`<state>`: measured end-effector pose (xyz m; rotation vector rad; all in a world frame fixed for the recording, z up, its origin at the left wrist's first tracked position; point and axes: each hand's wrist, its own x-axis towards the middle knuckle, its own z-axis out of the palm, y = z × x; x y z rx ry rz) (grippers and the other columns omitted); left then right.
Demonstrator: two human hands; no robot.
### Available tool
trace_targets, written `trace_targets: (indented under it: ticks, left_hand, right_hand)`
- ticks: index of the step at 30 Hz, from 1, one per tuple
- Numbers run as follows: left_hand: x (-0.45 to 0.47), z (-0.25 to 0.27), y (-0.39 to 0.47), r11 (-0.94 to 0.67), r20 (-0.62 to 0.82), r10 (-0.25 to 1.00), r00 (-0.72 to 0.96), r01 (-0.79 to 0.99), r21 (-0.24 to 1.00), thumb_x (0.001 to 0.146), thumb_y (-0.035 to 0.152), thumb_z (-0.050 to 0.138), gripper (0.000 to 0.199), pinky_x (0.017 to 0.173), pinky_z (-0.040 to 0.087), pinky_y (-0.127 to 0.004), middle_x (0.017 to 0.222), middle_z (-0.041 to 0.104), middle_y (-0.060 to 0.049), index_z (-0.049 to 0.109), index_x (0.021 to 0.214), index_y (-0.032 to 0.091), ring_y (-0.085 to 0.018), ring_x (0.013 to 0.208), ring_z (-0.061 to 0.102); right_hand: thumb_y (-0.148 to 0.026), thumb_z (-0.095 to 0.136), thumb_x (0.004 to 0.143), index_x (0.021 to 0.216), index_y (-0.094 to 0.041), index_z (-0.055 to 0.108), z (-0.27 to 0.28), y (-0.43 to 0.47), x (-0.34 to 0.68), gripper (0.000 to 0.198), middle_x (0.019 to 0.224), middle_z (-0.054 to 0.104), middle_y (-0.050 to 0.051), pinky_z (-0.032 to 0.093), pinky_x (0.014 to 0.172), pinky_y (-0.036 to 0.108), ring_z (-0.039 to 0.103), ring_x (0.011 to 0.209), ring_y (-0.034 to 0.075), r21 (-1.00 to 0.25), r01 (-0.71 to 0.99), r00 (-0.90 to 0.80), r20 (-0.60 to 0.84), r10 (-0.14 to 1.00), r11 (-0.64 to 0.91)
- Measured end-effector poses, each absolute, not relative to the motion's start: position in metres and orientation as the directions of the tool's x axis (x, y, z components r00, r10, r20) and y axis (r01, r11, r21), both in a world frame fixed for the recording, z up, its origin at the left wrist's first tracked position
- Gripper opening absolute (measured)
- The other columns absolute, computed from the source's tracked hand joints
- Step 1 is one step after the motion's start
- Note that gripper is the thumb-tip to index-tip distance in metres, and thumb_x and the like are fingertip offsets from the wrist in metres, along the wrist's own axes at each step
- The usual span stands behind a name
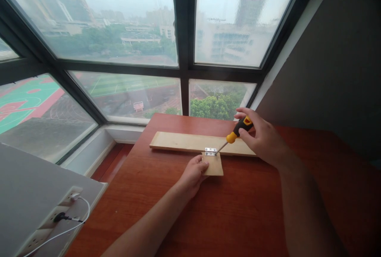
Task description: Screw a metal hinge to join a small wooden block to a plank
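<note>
My left hand (195,174) pinches the left edge of a small, thin wooden board (214,168), thumb on its top face. A silver metal hinge (210,152) lies along the board's far edge, with screw holes or screw heads in its leaves. In my right hand (262,134) is a screwdriver (235,132) with a black and yellow handle. It is tilted, and its shaft runs down to the right side of the hinge, the tip at or very near a screw. Behind these, a long pale wooden plank (178,141) lies across the table, its right part hidden by my right hand.
The reddish-brown table (238,209) reaches toward large windows with dark frames (184,50). At the lower left, a white cable (89,209) and a black plug (61,217) sit in wall sockets. A grey wall (321,70) stands on the right.
</note>
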<state>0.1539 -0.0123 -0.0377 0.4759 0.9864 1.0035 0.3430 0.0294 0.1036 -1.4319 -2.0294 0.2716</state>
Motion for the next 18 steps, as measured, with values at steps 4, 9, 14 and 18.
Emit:
trace_targets:
  ticks: [4,9,14,18]
  left_hand:
    - [0.1539,-0.0397,-0.0123,0.486,-0.461,0.869,0.177,-0.480,0.731,0.074,0.009,0.060,0.028,0.067,0.054,-0.027,0.098,0.070,-0.012,0.063,0.101,0.012,-0.017,0.076,0.066]
    - [0.1543,-0.0373,-0.0127,0.486,-0.468,0.867,0.168,-0.488,0.725,0.073,0.008,0.061,0.027,0.067,0.053,-0.026,0.098,0.070,-0.012,0.064,0.099,0.012,-0.017,0.076,0.066]
    - [0.1555,-0.0352,-0.0129,0.486,-0.473,0.866,0.162,-0.496,0.720,0.072,0.008,0.061,0.025,0.067,0.054,-0.026,0.099,0.070,-0.012,0.064,0.097,0.012,-0.017,0.076,0.066]
    - [0.1551,-0.0373,-0.0126,0.488,-0.475,0.865,0.163,-0.492,0.721,0.072,0.008,0.063,0.025,0.067,0.054,-0.026,0.100,0.070,-0.013,0.063,0.097,0.011,-0.017,0.076,0.066]
  right_hand:
    - [-0.038,0.056,0.085,0.123,-0.027,0.055,0.1033,0.0323,0.3478,0.039,0.093,0.070,0.004,0.046,0.063,0.031,0.064,0.070,0.020,-0.482,0.827,-0.125,0.343,0.931,0.289]
    - [-0.053,0.056,0.084,0.101,-0.028,0.061,0.1065,0.0293,0.3416,0.031,0.082,0.069,0.003,0.036,0.056,0.029,0.061,0.069,0.023,-0.299,0.943,-0.018,0.389,0.921,0.145]
    - [-0.063,0.050,0.084,0.090,-0.027,0.061,0.1091,0.0257,0.3385,0.038,0.071,0.065,0.003,0.026,0.051,0.028,0.056,0.061,0.021,-0.198,0.979,0.034,0.390,0.920,0.048]
    - [-0.068,0.046,0.083,0.082,-0.025,0.059,0.1087,0.0265,0.3397,0.045,0.062,0.060,0.004,0.023,0.050,0.028,0.053,0.057,0.022,-0.159,0.987,0.088,0.366,0.926,-0.031]
